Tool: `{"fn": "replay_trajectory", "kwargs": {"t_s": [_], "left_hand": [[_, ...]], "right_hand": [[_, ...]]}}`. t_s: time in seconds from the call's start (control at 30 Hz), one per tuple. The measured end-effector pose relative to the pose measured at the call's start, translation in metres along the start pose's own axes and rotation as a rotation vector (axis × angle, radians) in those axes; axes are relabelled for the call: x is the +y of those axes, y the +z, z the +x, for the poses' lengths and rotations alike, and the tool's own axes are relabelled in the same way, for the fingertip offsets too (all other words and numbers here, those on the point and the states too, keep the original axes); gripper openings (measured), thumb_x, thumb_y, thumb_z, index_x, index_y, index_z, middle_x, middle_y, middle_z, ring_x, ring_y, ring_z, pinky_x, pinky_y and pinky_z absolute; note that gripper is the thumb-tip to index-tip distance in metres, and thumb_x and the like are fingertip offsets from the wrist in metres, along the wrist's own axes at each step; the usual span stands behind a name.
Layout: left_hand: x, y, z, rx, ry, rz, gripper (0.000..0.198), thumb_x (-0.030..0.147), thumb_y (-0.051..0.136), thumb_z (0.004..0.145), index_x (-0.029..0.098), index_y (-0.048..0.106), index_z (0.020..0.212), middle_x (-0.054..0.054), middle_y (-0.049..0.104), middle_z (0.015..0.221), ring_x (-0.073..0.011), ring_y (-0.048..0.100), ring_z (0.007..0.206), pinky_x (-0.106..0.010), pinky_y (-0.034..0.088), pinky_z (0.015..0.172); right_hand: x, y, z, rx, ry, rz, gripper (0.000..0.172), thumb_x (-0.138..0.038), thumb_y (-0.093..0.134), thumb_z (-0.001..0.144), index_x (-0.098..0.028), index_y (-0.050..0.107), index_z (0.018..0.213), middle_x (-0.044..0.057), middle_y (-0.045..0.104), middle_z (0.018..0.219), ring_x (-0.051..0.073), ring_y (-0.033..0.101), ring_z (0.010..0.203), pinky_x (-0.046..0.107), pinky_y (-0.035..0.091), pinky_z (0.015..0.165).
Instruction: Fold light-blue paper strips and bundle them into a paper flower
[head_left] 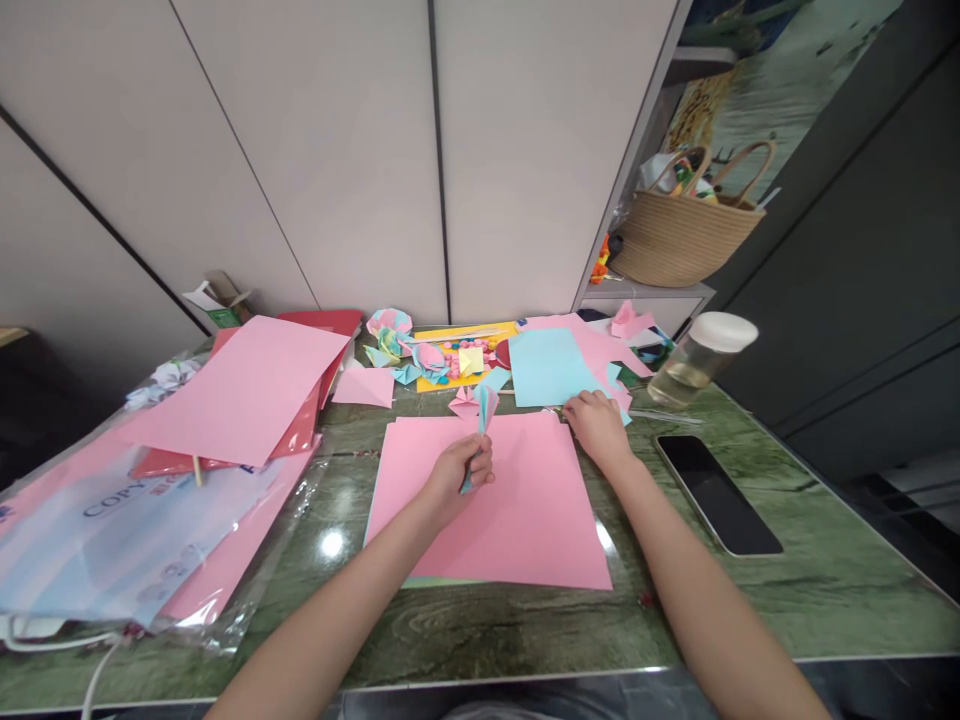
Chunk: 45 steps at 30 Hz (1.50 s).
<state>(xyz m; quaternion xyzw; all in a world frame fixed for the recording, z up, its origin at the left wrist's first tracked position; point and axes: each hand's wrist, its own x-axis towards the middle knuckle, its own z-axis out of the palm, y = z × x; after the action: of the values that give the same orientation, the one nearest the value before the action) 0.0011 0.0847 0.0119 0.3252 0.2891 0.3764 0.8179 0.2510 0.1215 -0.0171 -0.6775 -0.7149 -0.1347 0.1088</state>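
My left hand [463, 468] is closed round the lower end of a folded blue-and-pink paper piece [486, 405], which stands upright from the fist. It is above a stack of pink paper sheets [517, 530]. My right hand [598, 425] lies at the front edge of a light blue paper sheet [547, 365]. Its fingers are bent down and close together, and their tips hide whatever is under them. A small pink folded paper piece [464, 402] lies just behind the left hand.
Paper flowers [390, 325] and a yellow sheet [510, 328] with small coloured pieces lie at the back. A plastic-wrapped paper pack [135, 530] is at left. At right are a phone [716, 495] and a lidded bottle [694, 365]; a woven basket [682, 235] stands on a shelf.
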Motion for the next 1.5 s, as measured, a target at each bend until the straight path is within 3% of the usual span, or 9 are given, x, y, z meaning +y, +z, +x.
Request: {"fn": "replay_trajectory", "kwargs": {"t_s": [0.33,0.47,0.6,0.7,0.83,0.93,1.1,1.3,1.5], "left_hand": [[0.001,0.004,0.000,0.040,-0.021,0.026,0.010,0.021,0.042,0.077,0.016,0.042,0.068,0.009,0.025,0.046,-0.0030,0.023,0.034,-0.018,0.033,0.048],[0.003,0.004,0.000,0.038,-0.030,0.046,0.009,0.021,0.042,0.076,0.016,0.042,0.068,0.009,0.024,0.046,-0.0031,0.022,0.035,-0.018,0.034,0.048],[0.005,0.005,0.000,0.034,-0.031,0.082,0.008,0.020,0.042,0.075,0.016,0.041,0.068,0.009,0.024,0.046,-0.0031,0.021,0.035,-0.018,0.032,0.047],[0.006,0.007,-0.002,0.022,0.009,0.173,0.014,0.025,0.042,0.076,0.016,0.041,0.066,0.009,0.024,0.046,-0.0035,0.022,0.036,-0.019,0.034,0.048],[0.005,0.010,-0.006,-0.010,0.108,0.365,0.023,0.034,0.042,0.079,0.016,0.041,0.065,0.008,0.028,0.046,-0.0048,0.027,0.040,-0.023,0.038,0.054],[0.001,0.010,-0.007,-0.030,0.142,0.500,0.025,0.037,0.041,0.080,0.017,0.042,0.065,0.008,0.030,0.046,-0.0058,0.030,0.042,-0.024,0.039,0.056],[0.000,0.011,-0.008,-0.049,0.151,0.578,0.028,0.040,0.039,0.081,0.017,0.042,0.065,0.008,0.029,0.045,-0.0072,0.032,0.042,-0.024,0.038,0.054],[0.001,0.008,-0.008,-0.034,0.156,0.579,0.028,0.041,0.039,0.080,0.017,0.042,0.065,0.007,0.030,0.046,-0.0079,0.034,0.044,-0.023,0.037,0.054],[0.000,0.008,-0.008,-0.036,0.150,0.564,0.029,0.042,0.041,0.079,0.017,0.043,0.065,0.006,0.031,0.046,-0.0082,0.034,0.045,-0.024,0.037,0.054]], "right_hand": [[-0.002,0.010,0.002,-0.023,0.080,0.198,0.017,-0.018,0.040,0.083,-0.011,0.056,0.079,0.016,0.055,0.090,0.026,0.042,0.094,0.037,0.027,0.078],[0.012,0.014,0.004,-0.017,0.183,0.427,0.019,-0.026,0.040,0.082,-0.013,0.054,0.078,0.012,0.056,0.087,0.023,0.046,0.090,0.036,0.032,0.077],[0.026,0.012,0.005,-0.044,0.256,0.740,0.030,-0.037,0.033,0.084,-0.015,0.053,0.080,0.006,0.059,0.076,0.015,0.054,0.067,0.029,0.040,0.065],[0.025,0.004,0.002,-0.048,0.288,0.950,0.039,-0.045,0.027,0.084,-0.015,0.052,0.083,0.008,0.062,0.081,0.012,0.055,0.059,0.027,0.044,0.058],[0.011,-0.010,-0.001,-0.076,0.303,1.099,0.038,-0.049,0.031,0.082,-0.017,0.050,0.083,0.009,0.063,0.092,0.011,0.059,0.065,0.025,0.047,0.062],[0.008,-0.016,-0.003,-0.122,0.331,1.067,0.035,-0.047,0.030,0.083,-0.018,0.050,0.082,0.007,0.064,0.088,0.012,0.060,0.066,0.025,0.046,0.062],[0.026,-0.017,-0.006,-0.167,0.422,0.779,0.023,-0.037,0.042,0.078,-0.017,0.054,0.075,0.004,0.061,0.064,0.015,0.055,0.059,0.027,0.039,0.061],[0.041,-0.017,-0.011,-0.258,0.408,0.511,0.009,-0.022,0.060,0.061,-0.017,0.061,0.068,0.006,0.063,0.070,0.019,0.056,0.070,0.027,0.035,0.063],[0.039,-0.024,-0.012,-0.266,0.389,0.440,0.011,-0.016,0.051,0.066,-0.016,0.062,0.064,0.010,0.064,0.066,0.022,0.057,0.070,0.029,0.035,0.063]]}}
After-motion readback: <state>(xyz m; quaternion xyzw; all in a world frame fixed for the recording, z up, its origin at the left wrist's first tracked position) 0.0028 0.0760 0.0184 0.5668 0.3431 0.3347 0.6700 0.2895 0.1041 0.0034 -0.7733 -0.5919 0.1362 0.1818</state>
